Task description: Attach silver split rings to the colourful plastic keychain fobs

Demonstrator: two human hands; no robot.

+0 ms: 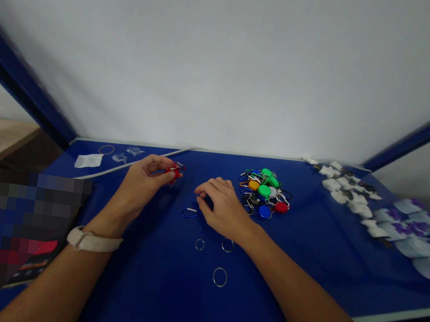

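Observation:
My left hand [144, 178] pinches a red key tag with a clip [174, 171] a little above the blue table [150, 280]. My right hand [222, 205] rests palm down on the table, fingers curled over something dark that I cannot make out. A blue carabiner clip [190, 212] lies just left of its fingertips. Three loose metal rings lie near the right wrist: a small ring [199, 244], another ring [227, 245], and a larger ring [220, 277]. A pile of coloured key tags and clips [264, 193] sits to the right of the right hand.
White and dark small parts [344, 192] and rolls with purple print [413, 231] line the right side. At the far left lie a white packet [87, 160], a ring [106, 149], clear bags [128, 154] and a white cable [134, 163]. A white wall stands behind the table.

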